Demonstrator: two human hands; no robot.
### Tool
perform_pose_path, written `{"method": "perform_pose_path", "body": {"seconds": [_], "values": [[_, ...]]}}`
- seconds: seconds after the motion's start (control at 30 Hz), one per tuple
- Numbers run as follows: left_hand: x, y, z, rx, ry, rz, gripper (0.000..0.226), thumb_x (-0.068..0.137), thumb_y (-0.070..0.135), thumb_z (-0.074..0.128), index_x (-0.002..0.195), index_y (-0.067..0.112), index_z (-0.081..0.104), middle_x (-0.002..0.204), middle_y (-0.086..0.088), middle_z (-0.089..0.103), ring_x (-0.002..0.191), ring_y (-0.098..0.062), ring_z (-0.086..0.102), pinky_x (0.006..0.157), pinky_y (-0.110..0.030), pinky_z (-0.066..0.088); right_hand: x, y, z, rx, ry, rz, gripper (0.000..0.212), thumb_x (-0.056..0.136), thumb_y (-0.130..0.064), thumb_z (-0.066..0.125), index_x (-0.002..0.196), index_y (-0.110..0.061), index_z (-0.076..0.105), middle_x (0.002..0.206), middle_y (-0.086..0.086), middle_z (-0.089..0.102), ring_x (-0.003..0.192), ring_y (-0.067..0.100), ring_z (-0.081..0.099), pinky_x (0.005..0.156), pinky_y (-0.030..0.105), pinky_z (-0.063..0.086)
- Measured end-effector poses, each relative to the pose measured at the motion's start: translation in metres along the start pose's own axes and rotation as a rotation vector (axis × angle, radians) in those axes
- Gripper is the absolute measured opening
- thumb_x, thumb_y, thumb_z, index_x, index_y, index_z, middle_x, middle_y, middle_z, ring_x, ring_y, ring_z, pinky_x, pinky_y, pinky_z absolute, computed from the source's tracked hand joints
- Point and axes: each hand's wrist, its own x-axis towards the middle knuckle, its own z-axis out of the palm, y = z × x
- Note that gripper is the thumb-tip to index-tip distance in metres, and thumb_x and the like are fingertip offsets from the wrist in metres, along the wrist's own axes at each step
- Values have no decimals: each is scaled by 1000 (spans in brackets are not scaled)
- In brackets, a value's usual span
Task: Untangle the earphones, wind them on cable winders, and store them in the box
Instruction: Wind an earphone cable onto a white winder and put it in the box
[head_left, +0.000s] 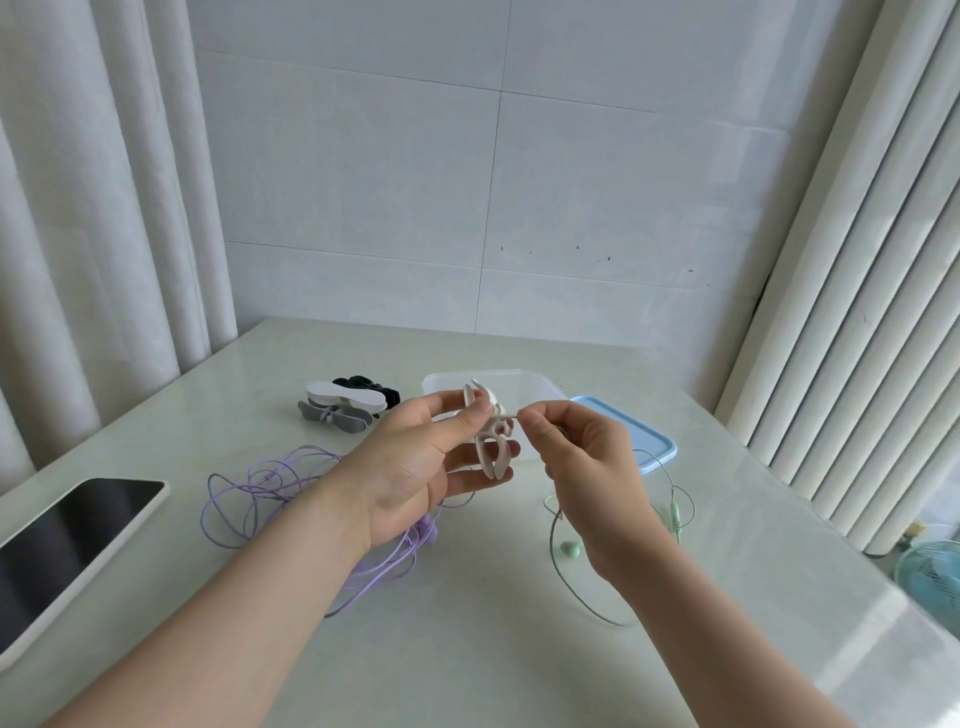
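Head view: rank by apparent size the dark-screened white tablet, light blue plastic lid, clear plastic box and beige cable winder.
1. Dark-screened white tablet, nearest, cropped by the frame.
2. Clear plastic box and light blue plastic lid: alike, both partly hidden.
3. Beige cable winder, smallest though held nearer.

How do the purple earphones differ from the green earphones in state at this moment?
Purple earphones lie in a tangled heap; green earphones spread in a few open loops. Neither hand touches the purple earphones; the green earphones' cable seems to run up to the right hand, whose fingers pinch its end beside the winder in the left hand. Both rest on the table, neither in the box.
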Motion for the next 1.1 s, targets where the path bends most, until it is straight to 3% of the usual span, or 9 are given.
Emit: {"method": "perform_pose_path", "body": {"seconds": [0.17, 0.37, 0.5, 0.7, 0.83, 1.0, 1.1], "values": [[0, -1, 0, 7, -2, 6, 35, 99, 18, 69, 127, -2, 65, 117, -30, 70, 103, -39, 74, 92, -50, 62, 1, 3, 0, -24, 23, 0, 16, 103, -21, 65, 95, -11, 75, 57, -15, 47, 49, 2, 35, 47, 14, 31], [1, -3, -2, -18, -3, -3, 33, 95, 19, 72, 124, 3, 70, 106, -15, 73, 95, -32, 72, 95, -52, 61, 1, 6, 2, -85, 35, -31, 17, 101, -22, 67, 90, -16, 78, 53, -14, 45, 49, 6, 35, 49, 18, 33], [0, -3, -2, 41, 6, 13, 39, 84, 26, 76, 116, 3, 76, 111, -14, 77, 99, -28, 74, 89, -40, 63, 2, 10, 4, -218, 57, -110, 18, 97, -26, 71, 81, -23, 78, 50, -7, 42, 51, 14, 35, 54, 30, 34], [-2, -3, -4, 161, -18, 28, 36, 89, 27, 73, 117, 6, 77, 115, -15, 78, 108, -31, 76, 86, -33, 62, 3, 10, 2, -321, 74, -178, 17, 93, -25, 77, 76, -23, 79, 50, -8, 59, 49, 10, 42, 54, 27, 37], [-3, 0, 0, 244, -1, 71, 26, 98, 17, 70, 121, 7, 76, 112, -13, 79, 107, -28, 77, 89, -32, 63, 5, 8, -1, -297, 37, -130, 19, 94, -27, 77, 76, -22, 79, 49, -10, 55, 50, 12, 40, 55, 27, 35], [-2, 0, 9, 249, 80, 172, 23, 96, 16, 73, 118, 9, 77, 107, -9, 81, 104, -26, 78, 96, -37, 61, 3, 6, -2, -271, -9, -79, 19, 97, -29, 72, 80, -25, 80, 64, 5, 64, 57, 11, 49, 57, 26, 39], [-1, -2, 9, 227, 137, 184, 22, 96, 21, 74, 115, 11, 79, 106, -9, 81, 105, -28, 77, 100, -40, 60, -1, 5, 1, -382, -86, -79, 27, 99, -19, 66, 74, -25, 76, 56, -9, 63, 48, 3, 49, 52, 16, 35]]}}
